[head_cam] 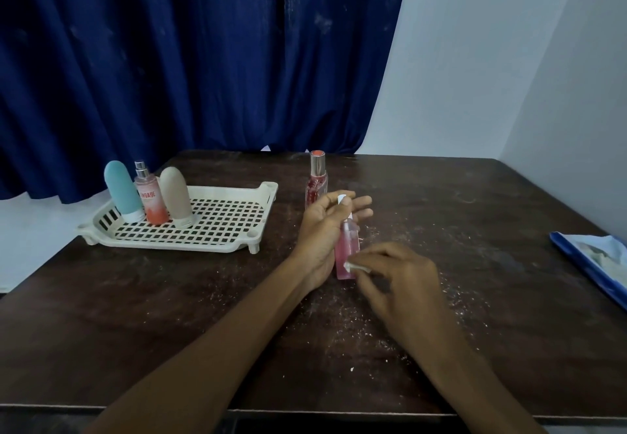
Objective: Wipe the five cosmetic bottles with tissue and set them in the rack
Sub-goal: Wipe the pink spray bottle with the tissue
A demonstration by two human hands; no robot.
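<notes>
- Table: dark brown top, scuffed, strewn with white crumbs around the hands.
- Right hand: fingers curled, pinching a small wad of white tissue against the lower side of the pink bottle.
- Pink bottle: clear body with pink liquid and a white spray top, held between the two hands at the table's middle, outside the rack. No label can be read.
- Left hand: palm against the bottle's left side, fingers half curled round its white top, gripping it.
- Blue packet: at the table's right edge, well apart from the hands; print illegible.
- Rack: cream perforated tray at the far left of the table.
- Teal tube, spray bottle and beige tube: upright in a row at the rack's left end. The spray bottle reads "ENGAGE".
- Red bottle: silver cap, upright on the table just behind the left hand, right of the rack.
- Curtain: dark blue, behind the table.
</notes>
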